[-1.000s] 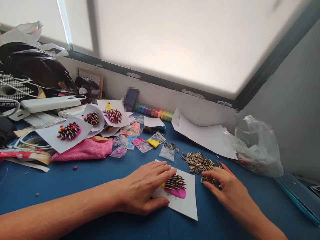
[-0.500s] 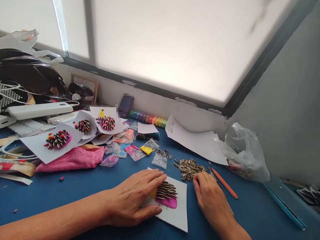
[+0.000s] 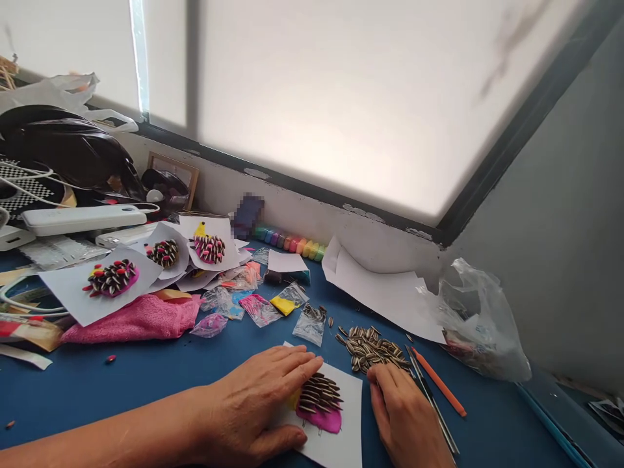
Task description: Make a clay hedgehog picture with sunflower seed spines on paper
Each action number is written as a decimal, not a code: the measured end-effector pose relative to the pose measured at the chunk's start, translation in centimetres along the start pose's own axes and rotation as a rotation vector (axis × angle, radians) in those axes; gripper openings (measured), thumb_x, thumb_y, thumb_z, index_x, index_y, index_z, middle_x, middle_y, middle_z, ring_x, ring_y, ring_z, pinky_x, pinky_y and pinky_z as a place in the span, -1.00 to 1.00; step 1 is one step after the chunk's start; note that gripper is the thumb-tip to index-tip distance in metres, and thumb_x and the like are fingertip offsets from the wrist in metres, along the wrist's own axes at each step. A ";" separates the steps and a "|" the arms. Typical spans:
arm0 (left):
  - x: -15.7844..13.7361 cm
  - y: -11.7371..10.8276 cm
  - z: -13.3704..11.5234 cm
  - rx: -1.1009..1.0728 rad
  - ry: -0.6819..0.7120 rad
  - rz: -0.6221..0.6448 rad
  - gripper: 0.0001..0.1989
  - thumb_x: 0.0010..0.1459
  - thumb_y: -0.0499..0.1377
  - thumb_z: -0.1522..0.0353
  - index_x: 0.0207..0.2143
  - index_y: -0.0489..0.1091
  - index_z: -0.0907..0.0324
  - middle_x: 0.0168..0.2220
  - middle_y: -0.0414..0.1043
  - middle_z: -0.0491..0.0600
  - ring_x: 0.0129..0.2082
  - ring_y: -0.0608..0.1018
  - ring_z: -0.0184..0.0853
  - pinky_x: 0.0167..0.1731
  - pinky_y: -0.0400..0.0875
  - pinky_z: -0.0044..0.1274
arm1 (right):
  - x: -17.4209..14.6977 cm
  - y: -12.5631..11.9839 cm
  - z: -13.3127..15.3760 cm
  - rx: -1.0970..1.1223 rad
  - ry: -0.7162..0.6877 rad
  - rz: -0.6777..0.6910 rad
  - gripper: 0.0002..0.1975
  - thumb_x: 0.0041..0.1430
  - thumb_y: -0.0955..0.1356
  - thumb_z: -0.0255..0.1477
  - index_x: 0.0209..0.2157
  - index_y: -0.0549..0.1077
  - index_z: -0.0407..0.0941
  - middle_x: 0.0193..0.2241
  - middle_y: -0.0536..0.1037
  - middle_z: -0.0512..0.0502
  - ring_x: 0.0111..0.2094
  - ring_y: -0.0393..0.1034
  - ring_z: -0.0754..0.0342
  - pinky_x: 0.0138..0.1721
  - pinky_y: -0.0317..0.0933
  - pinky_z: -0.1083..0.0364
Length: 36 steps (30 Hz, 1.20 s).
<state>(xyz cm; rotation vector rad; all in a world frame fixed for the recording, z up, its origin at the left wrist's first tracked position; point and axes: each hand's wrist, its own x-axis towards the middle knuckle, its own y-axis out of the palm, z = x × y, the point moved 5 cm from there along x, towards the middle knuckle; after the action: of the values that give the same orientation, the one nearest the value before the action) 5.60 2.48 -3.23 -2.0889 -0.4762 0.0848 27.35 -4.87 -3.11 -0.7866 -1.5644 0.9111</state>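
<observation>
My left hand [image 3: 258, 406] lies over the left side of a white paper sheet [image 3: 351, 406], fingers stretched out and thumb apart. Beside its fingers, the paper carries a flat magenta clay shape [image 3: 325, 422] with a yellow part at its left, mostly covered by my hand. Rows of striped sunflower seeds [image 3: 319, 392] are stuck in the clay. To the right of the paper, my right hand [image 3: 407, 416] rests at the near edge of a loose sunflower seed pile [image 3: 375, 348]. Its fingers are curled together, and their tips are hidden, so anything pinched there cannot be seen.
An orange pen-like tool [image 3: 441, 383] and a thin metal tool [image 3: 433, 400] lie right of my right hand. Small clay bags [image 3: 287, 300] sit behind. Finished seed-and-clay pictures [image 3: 114, 278] rest left near a pink cloth [image 3: 141, 318]. A plastic bag [image 3: 480, 325] stands at right.
The camera has tilted slightly, so the table sits lower in view. My right hand has shifted a little toward the paper, uncovering more of the metal tool. My left hand stays on the paper.
</observation>
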 end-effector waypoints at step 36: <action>0.1 0.2 0.5 -0.022 0.046 -0.024 -0.22 0.20 0.21 0.20 0.39 0.02 0.19 0.38 0.11 0.19 0.39 0.14 0.07 0.34 0.04 -0.09 | 0.4 -1.4 -3.0 0.014 0.245 0.007 -0.72 0.29 0.23 -0.26 -0.19 0.52 -0.03 -0.42 0.62 -0.07 -0.33 0.57 -0.06 -0.42 0.38 0.03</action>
<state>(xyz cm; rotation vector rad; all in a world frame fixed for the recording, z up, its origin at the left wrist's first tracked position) 5.59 2.84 -3.63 -2.1011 -0.4764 0.0170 30.20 -4.75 -1.38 -0.8601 -1.3404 0.7978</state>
